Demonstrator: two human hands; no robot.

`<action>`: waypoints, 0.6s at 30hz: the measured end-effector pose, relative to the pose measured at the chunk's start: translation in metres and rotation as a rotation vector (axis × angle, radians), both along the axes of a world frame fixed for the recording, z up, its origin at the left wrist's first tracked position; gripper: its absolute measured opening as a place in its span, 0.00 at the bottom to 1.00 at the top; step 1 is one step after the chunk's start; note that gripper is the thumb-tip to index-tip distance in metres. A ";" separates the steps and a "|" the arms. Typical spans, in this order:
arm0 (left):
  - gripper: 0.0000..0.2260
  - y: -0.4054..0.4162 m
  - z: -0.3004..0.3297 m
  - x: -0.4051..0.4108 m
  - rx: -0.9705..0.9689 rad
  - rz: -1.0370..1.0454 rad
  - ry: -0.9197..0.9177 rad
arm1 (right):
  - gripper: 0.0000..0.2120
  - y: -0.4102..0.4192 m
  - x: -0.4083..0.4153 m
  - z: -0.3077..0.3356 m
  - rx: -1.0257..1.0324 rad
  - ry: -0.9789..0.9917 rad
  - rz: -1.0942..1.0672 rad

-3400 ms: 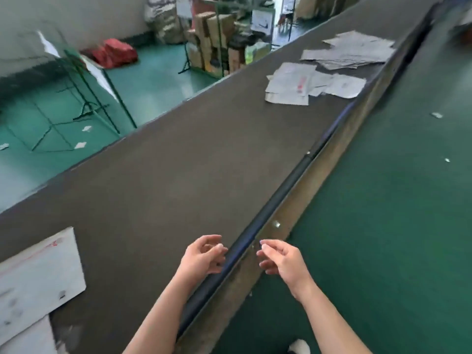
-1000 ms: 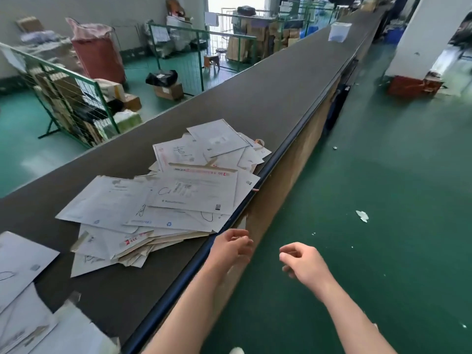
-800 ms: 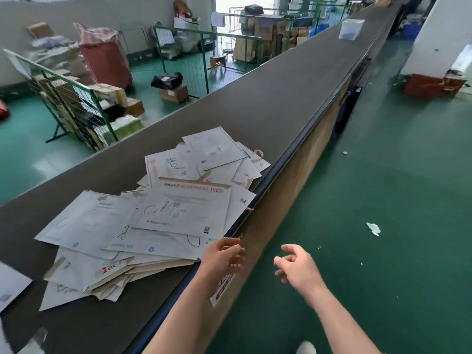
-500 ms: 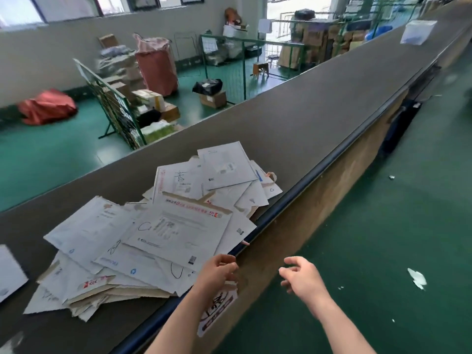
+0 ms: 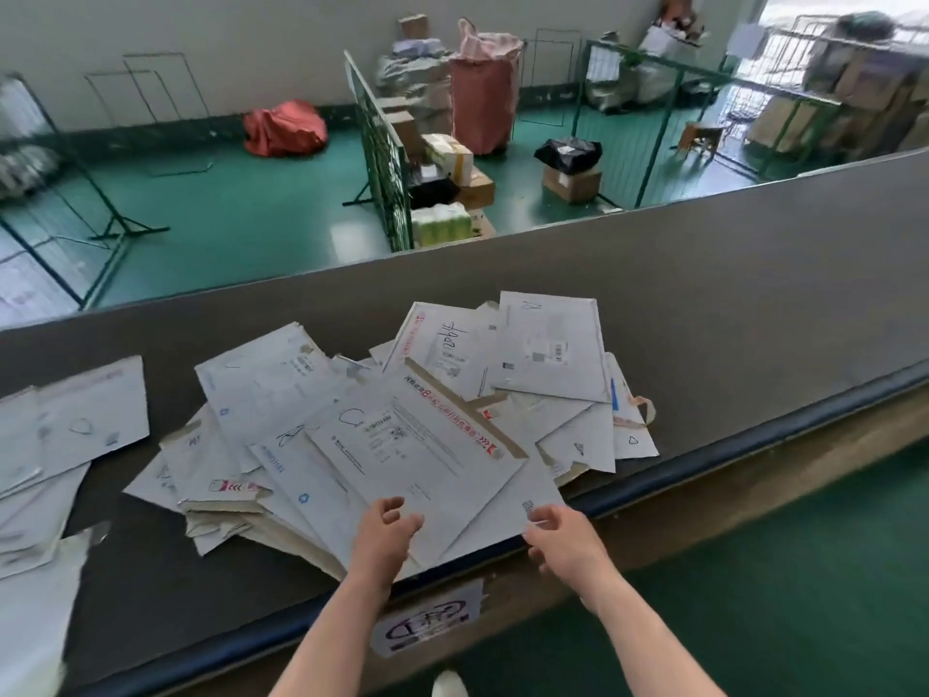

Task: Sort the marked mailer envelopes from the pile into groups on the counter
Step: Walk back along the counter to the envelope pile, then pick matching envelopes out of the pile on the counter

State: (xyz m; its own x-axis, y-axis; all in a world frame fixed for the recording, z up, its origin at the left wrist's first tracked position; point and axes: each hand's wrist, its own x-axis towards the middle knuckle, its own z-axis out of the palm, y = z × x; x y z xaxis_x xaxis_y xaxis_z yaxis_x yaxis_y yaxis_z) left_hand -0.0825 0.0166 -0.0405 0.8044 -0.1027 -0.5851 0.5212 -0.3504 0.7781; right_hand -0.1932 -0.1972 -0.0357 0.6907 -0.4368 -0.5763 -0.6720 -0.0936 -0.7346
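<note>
The pile of mailer envelopes [image 5: 427, 430] lies fanned out on the dark counter [image 5: 729, 304], its near corners overlapping the blue front rail [image 5: 754, 445]. The topmost envelope [image 5: 417, 445], white with a red printed strip and a hand-drawn mark near its upper left, lies tilted across the middle of the pile. Most printed text on the envelopes is too small or blurred to read.

The left hand [image 5: 384, 535] is over the near edge of the pile with fingers loosely curled; it grasps nothing visible, and contact with the paper below cannot be confirmed. The right hand [image 5: 563, 538] is at the near right corner of the pile, beside the rail. Its thumb and fingers are bent toward the corner of a lower envelope — whether they pinch it cannot be told.

A second group of envelopes [image 5: 60, 435] lies at the left of the counter, apart from the pile and cut off by the frame edge. A label [image 5: 432, 621] on the counter's front panel is partly hidden by the left forearm. Beyond the counter — on a green floor — stand green wire fences [image 5: 382, 158] and cardboard boxes [image 5: 570, 181], blurred.
</note>
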 end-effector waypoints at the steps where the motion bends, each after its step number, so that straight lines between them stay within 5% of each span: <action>1: 0.20 0.002 -0.006 0.009 -0.010 0.045 0.021 | 0.15 -0.003 0.012 -0.003 -0.016 0.026 0.045; 14: 0.27 -0.003 -0.032 0.064 0.171 0.163 0.134 | 0.41 -0.050 0.110 -0.022 -0.133 0.224 0.181; 18: 0.32 -0.011 -0.032 0.071 0.212 0.156 0.131 | 0.42 -0.059 0.127 -0.025 -0.196 0.233 0.254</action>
